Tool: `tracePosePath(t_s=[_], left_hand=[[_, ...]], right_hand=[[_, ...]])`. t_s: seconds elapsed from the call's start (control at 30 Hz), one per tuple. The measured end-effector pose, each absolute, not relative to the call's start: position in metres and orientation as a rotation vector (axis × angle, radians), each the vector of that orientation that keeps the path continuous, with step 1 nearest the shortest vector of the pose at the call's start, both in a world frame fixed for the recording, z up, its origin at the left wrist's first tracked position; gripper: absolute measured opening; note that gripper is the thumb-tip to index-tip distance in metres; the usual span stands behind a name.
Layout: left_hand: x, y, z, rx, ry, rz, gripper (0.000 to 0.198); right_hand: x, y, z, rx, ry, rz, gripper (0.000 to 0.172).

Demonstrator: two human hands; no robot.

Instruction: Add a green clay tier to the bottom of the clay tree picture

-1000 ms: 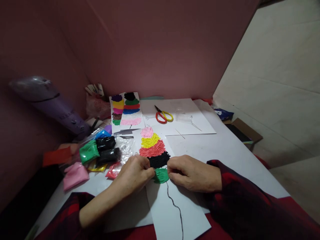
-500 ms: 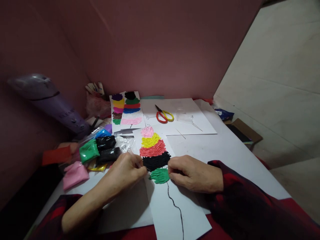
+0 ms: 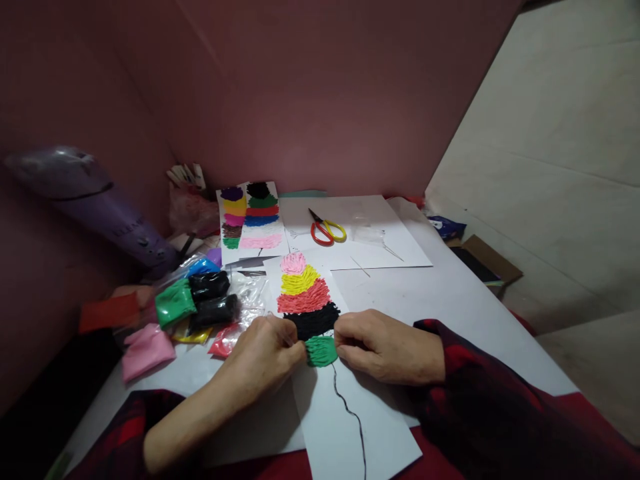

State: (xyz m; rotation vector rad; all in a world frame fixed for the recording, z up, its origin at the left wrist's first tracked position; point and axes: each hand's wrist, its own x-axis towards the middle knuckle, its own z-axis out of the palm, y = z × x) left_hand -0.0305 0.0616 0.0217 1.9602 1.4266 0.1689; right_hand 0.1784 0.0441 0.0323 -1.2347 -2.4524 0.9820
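Note:
A white card [image 3: 345, 420] lies before me with bands of textured clay in pink, yellow, coral and black, a green clay patch [image 3: 321, 351] below them and a wavy black line running down. My left hand [image 3: 273, 350] is closed round a thin translucent stick [image 3: 286, 333], its fingertips at the green patch's left edge and hiding the stick's lower end. At the patch's right edge, my right hand [image 3: 383, 347] rests on the card with its fingers pinched together. Whatever may be between those fingers is hidden.
Bagged clay [image 3: 176, 303] in several colours and a pink clay packet [image 3: 147, 352] lie at the left. Scissors [image 3: 327, 230] with red and yellow handles rest on white paper [image 3: 410, 243] behind. A finished clay card [image 3: 260, 217] and a purple bag [image 3: 107, 207] stand farther back.
My left hand has moved slightly right, over the left edge of the green patch. More of a red packet shows behind it. My right hand stays nearly still.

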Motion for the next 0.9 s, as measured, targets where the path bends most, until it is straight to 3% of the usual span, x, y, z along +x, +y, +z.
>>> tracePosePath(t_s=[0.9], left_hand=[[-0.037, 0.06, 0.033, 1.958, 1.345, 0.111, 0.019]], right_hand=[[0.179, 0.044, 0.031, -1.235, -2.458, 0.974, 0.014]])
